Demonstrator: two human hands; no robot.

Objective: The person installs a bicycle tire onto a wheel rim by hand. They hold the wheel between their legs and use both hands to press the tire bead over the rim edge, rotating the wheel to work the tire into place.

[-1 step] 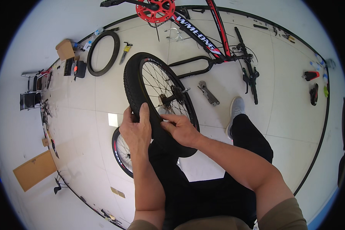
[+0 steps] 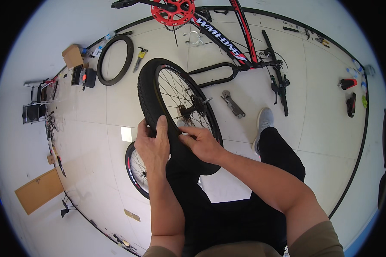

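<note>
Left hand [image 2: 153,145] is clasping the tire [image 2: 149,94] in a curled grip, right hand [image 2: 203,146] is pinching its edge, and any uneven push is risking the wheel [image 2: 186,112] twisting!

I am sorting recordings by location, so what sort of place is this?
Probably a bicycle workshop: I see a black-and-red bike frame, a spoked wheel and a loose tire.

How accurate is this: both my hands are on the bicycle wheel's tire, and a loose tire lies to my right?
Not quite: the head view shows the loose tire to your left. Your left hand and right hand are on the bicycle wheel's tire.
</note>
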